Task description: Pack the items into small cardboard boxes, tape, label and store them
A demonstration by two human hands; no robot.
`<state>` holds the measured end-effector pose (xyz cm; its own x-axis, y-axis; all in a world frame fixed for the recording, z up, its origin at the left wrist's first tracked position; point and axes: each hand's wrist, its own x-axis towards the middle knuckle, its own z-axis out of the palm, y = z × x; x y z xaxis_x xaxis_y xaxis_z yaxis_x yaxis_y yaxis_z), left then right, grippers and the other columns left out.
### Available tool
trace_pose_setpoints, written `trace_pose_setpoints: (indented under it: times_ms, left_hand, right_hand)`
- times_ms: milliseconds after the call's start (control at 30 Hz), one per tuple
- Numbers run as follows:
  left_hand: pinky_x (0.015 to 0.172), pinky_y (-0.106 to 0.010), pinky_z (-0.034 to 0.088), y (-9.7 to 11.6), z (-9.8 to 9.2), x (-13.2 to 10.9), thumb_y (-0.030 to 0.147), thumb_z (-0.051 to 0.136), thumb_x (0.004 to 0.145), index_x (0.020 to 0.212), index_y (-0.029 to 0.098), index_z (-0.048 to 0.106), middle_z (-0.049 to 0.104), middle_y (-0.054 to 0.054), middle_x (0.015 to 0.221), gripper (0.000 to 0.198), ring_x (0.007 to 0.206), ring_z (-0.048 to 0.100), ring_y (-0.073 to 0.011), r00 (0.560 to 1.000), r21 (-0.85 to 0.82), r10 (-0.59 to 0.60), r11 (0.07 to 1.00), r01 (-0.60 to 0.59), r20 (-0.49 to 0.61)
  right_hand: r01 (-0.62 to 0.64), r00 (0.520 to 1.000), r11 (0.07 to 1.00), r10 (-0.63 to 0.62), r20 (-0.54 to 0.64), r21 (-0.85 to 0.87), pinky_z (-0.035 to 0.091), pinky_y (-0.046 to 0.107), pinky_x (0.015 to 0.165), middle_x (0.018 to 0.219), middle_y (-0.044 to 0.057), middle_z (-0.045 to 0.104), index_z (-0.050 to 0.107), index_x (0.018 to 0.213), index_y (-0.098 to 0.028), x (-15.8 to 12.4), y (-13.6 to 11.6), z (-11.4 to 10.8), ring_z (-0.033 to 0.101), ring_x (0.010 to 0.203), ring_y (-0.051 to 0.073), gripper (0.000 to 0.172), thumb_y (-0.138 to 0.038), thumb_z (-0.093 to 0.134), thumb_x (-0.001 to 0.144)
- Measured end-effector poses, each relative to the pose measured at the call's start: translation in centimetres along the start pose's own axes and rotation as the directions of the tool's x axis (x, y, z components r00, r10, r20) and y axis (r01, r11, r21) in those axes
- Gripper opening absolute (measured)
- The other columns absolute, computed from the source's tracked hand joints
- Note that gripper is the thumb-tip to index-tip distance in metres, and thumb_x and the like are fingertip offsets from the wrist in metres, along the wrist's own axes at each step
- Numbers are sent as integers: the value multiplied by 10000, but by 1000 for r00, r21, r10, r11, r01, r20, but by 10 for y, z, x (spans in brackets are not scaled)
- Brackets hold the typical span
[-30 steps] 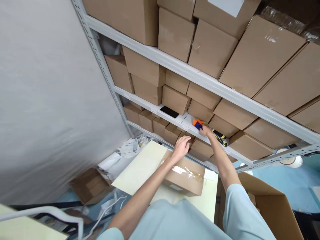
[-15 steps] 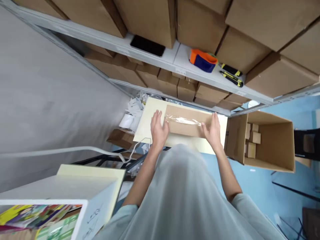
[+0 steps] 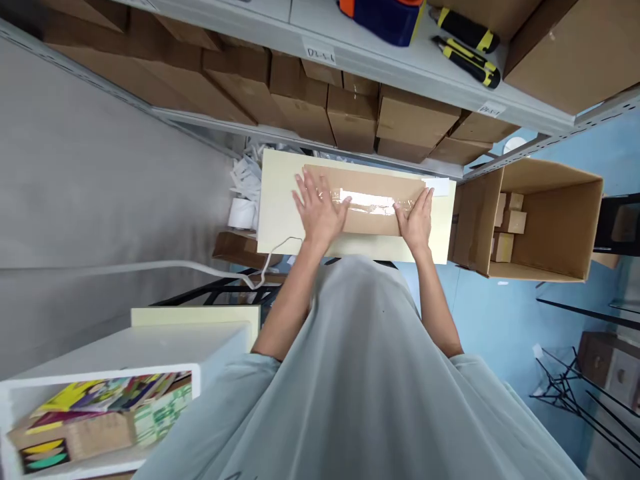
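A long, flat cardboard box [image 3: 373, 225] lies on a pale yellow board [image 3: 280, 200] in front of me. Shiny clear packing tape [image 3: 370, 201] runs lengthwise along its top. My left hand [image 3: 321, 212] rests on the box's left end with its fingers spread, partly over the tape. At the opposite end is my right hand [image 3: 417, 220], thumb on the top near the tape and straight fingers along the end. Both hands are open. A white slip of paper [image 3: 438, 187] sits just beyond my right fingers.
Shelving with cardboard boxes [image 3: 417, 117] stands beyond the board. Utility knives [image 3: 467, 60] and a blue-orange tape dispenser [image 3: 385, 20] lie on its upper shelf. An open carton [image 3: 555, 227] with small boxes is at right. A white cable [image 3: 195, 267] and white cabinet [image 3: 125, 343] are left.
The view has tilted lower. My left hand has come further onto the box's left end, its fingers more spread. My right hand remains at the right end.
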<state>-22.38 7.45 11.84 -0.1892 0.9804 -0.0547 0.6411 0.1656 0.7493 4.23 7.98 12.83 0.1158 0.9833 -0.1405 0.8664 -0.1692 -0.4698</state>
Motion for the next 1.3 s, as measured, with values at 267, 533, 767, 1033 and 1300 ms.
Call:
trace_pose_setpoints:
  times_ms: [267,533,767,1033,1300]
  left_hand:
    - [1306,-508,401,-65,-19,21,792,531,1000,1632,224,434,550,-189,1650,855,1539,537,-298,964,-323,-124,925,198,235]
    - [1248,-511,478,-54,-15,22,781,582,978,1480,210,592,710,-169,1454,760,1389,663,-311,991,-333,-98,935,122,87]
    - [1316,-542,388,-46,-12,14,679,759,922,1524,191,554,706,-173,1458,802,1472,598,-362,992,-247,-126,962,120,-9]
    - [1158,-517,551,-34,-9,10,582,817,888,1345,235,664,819,-105,1209,594,1215,757,-363,980,-224,-169,964,142,-106]
    - [1169,-471,535,-9,-68,23,541,779,956,1576,233,534,730,-125,1441,735,1328,697,-322,989,-331,-2,943,-48,-148]
  right_hand:
    - [-100,972,878,-15,235,468,465,504,1263,1682,171,522,224,1750,-176,10,27,-16,532,1540,270,844,-708,334,1104]
    - [-55,984,846,-43,171,530,496,499,1232,1604,169,604,407,1650,-181,12,27,-16,606,1455,265,806,-747,359,1078]
    - [-119,987,797,30,159,592,533,487,1187,1505,176,682,526,1552,-167,1,21,-14,669,1369,289,793,-761,498,1028]
    - [-93,989,795,6,145,600,563,455,1136,1458,214,705,565,1484,-113,1,15,-20,692,1333,283,804,-756,519,1004]
    - [71,997,870,-52,-53,488,556,454,1136,1499,211,671,498,1571,-148,-21,-28,-54,678,1349,281,716,-655,472,1065]
